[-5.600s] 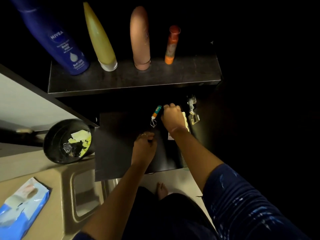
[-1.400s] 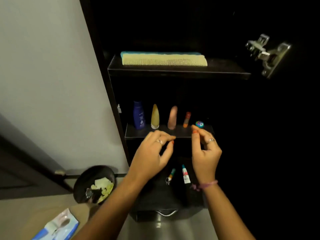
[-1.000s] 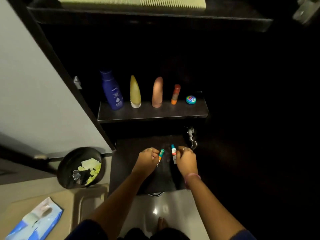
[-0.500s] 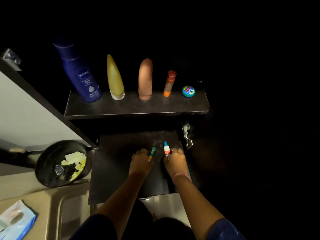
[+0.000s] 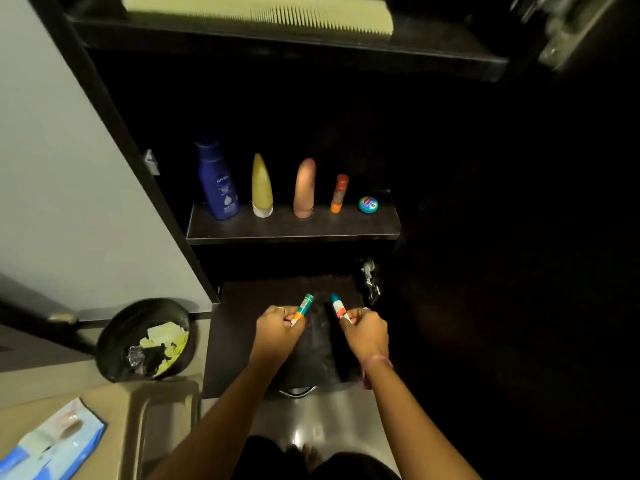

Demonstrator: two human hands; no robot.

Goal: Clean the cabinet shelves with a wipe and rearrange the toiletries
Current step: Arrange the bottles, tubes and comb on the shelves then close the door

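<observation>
- tubes: green-and-orange tube (image 5: 302, 309) in left hand (image 5: 278, 332), long axis running up and slightly right, green cap end pointing away from the person toward the cabinet back.
- white tube with teal cap (image 5: 339, 307) in right hand (image 5: 366, 333), long axis tilted up and left, cap end pointing away too; the two caps lean toward each other but stay apart.
- both hands curled closed, each clamped on the lower end of its tube; hands side by side, not touching, over the bottom shelf (image 5: 242, 341).
- ring on each hand, pink band (image 5: 375, 362) on right wrist.
- middle shelf (image 5: 294, 230): upright row, left to right: blue nivea bottle (image 5: 217, 181), yellow tube (image 5: 261, 187), peach tube (image 5: 304, 188), small orange stick (image 5: 339, 194), round tin (image 5: 367, 204) lying flat.
- top shelf: pale comb (image 5: 259, 12) lying lengthwise along the front edge.
- dark cabinet, dim inside; hinge (image 5: 370, 280) at right of bottom shelf.
- left of cabinet: black bin (image 5: 145, 341) holding crumpled yellowish wipes, wipes pack (image 5: 52, 441) on beige counter.
</observation>
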